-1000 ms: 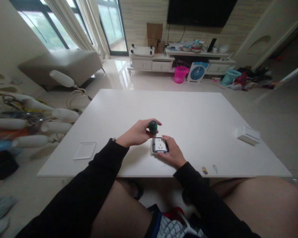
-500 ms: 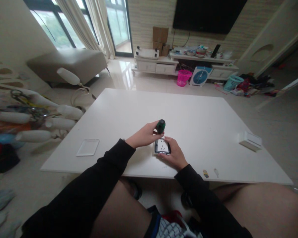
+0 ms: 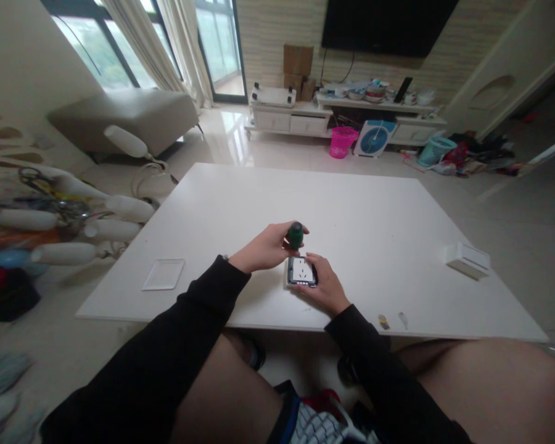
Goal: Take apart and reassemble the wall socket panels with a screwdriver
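Head camera looks down on a big white table (image 3: 351, 213), with the person's two hands over it, near the edge closest to the person. The left hand (image 3: 269, 246) is wrapped around a tool with a green handle (image 3: 295, 237). The handle has a dark top and points up toward the camera, so the tip is hard to see. It is just past the far edge of a wall socket (image 3: 302, 270), but I can't tell if they touch.

The socket has a white face with small dark slots and a dark rim. The right hand (image 3: 326, 283) grips it from the right side, with the thumb on the near edge and fingers at the far corner.

Over to the left, a thin square frame (image 3: 159, 289) lies flat on the table. A white box (image 3: 467, 261) sits by the right edge. Two little things, one yellow and dark (image 3: 383, 322) and one pale (image 3: 402, 319), lie side by side near the front edge, to the right of the right hand.
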A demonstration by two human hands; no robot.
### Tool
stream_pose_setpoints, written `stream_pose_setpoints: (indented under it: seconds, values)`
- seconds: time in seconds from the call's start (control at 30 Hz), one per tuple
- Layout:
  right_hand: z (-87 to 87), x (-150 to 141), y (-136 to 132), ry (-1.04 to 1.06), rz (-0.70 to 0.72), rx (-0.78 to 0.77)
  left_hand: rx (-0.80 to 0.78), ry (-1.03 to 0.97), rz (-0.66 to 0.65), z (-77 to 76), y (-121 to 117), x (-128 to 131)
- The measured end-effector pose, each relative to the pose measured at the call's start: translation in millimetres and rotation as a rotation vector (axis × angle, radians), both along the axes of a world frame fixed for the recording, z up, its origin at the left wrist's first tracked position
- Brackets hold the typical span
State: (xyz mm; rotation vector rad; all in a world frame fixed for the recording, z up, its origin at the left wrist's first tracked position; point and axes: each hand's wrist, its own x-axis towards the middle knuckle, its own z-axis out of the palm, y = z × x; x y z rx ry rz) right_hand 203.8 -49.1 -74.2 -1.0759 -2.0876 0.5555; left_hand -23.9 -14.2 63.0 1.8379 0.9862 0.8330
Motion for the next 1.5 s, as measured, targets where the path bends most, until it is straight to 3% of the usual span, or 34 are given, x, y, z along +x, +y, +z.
stream_pose_setpoints:
  seconds: [0.3,0.6,1.07,1.13,1.33,1.5]
  values:
    - [0.6,1,0,0.001,0.002,0.008,-0.007,-0.064,-0.065,-2.4,-1,-1]
    - [-0.6,0,1,0.000,0.000,0.008,0.147,0.091,0.143,-7.0,-6,15]
    - [-0.3,1,0,-0.026,0.002,-0.007,0.017,-0.043,-0.072,2.9,0,-6]
    - [-0.6,1,0,-0.022,-0.004,-0.009,-0.004,-0.135,-0.022,6.9,2,-12]
    - [-7.5,6,3,0.001,0.030,0.024,0.047,-0.496,0.299,17.8,11,-26]
    - [5.6,9,3,0.192,-0.120,0.055,-0.018,-0.465,0.253,3.8,12,-16]
